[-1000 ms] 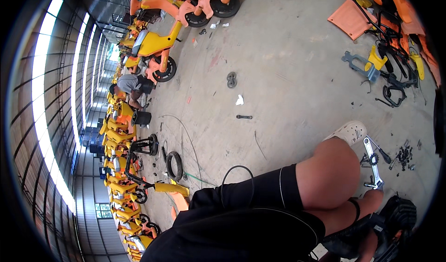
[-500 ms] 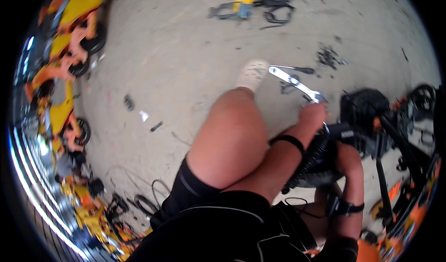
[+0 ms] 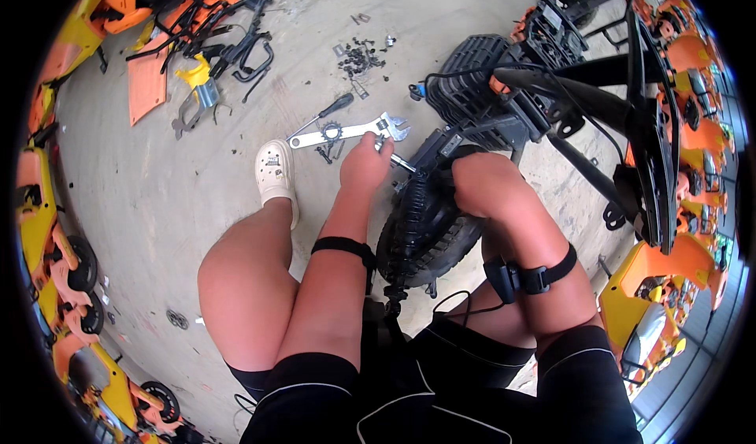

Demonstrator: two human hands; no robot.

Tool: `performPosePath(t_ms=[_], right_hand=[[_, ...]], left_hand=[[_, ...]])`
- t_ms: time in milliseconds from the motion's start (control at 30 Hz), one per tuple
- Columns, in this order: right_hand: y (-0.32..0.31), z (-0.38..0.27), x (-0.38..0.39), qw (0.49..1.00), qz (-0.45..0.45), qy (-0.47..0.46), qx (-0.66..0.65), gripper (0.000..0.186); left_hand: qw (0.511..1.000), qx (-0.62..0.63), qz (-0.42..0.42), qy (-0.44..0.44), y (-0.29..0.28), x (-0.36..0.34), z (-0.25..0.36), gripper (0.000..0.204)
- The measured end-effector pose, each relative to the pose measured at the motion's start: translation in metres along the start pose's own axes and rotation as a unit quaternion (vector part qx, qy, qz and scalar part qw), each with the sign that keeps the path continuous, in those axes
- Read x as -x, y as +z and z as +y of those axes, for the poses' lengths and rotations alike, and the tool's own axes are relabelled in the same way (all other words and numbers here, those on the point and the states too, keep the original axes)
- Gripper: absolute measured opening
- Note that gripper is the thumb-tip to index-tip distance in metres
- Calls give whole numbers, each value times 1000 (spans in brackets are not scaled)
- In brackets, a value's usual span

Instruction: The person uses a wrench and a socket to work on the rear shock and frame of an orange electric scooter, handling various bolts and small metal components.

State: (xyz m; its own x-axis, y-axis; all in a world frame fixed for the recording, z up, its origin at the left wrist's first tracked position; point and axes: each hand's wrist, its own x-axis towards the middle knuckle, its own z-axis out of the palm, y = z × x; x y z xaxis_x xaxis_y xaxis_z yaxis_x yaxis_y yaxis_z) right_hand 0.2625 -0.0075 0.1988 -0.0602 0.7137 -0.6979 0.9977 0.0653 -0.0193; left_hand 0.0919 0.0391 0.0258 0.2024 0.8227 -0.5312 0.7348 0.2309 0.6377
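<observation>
My left hand [image 3: 365,164] is closed round a slim chrome wrench [image 3: 402,163], whose far end meets the black frame just above a coil-spring shock absorber [image 3: 413,215]. The kind of wrench is partly hidden by my fingers. Across the wheel, my right hand [image 3: 482,182] is curled against the frame with its fingers turned under; what it grips is hidden. Below both hands stands a knobbly black tyre [image 3: 446,256]. On the floor beyond my left hand lie a large adjustable wrench [image 3: 358,131] with a small sprocket [image 3: 332,131] on it and a screwdriver [image 3: 335,105].
Loose black screws [image 3: 362,58] lie in a heap on the concrete. Black frame parts [image 3: 244,50] and an orange panel [image 3: 148,81] are at the far left. The upturned vehicle's black fork [image 3: 646,129] rises at right. Yellow-orange vehicles [image 3: 657,286] line both sides.
The view has swung to the right, so the vehicle and tools appear further left. Both hands stay at the wheel, and the chrome wrench in my left hand shows more plainly.
</observation>
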Motion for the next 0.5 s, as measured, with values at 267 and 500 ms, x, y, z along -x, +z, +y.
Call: performPosePath(t_ms=[267, 500], right_hand=[[0, 10, 1, 999, -23, -21, -37, 20], [8, 18, 6, 992, 0, -34, -126, 21]], left_hand=[[993, -116, -15, -10, 12, -22, -19, 62], [993, 59, 57, 82, 25, -18, -32, 43]])
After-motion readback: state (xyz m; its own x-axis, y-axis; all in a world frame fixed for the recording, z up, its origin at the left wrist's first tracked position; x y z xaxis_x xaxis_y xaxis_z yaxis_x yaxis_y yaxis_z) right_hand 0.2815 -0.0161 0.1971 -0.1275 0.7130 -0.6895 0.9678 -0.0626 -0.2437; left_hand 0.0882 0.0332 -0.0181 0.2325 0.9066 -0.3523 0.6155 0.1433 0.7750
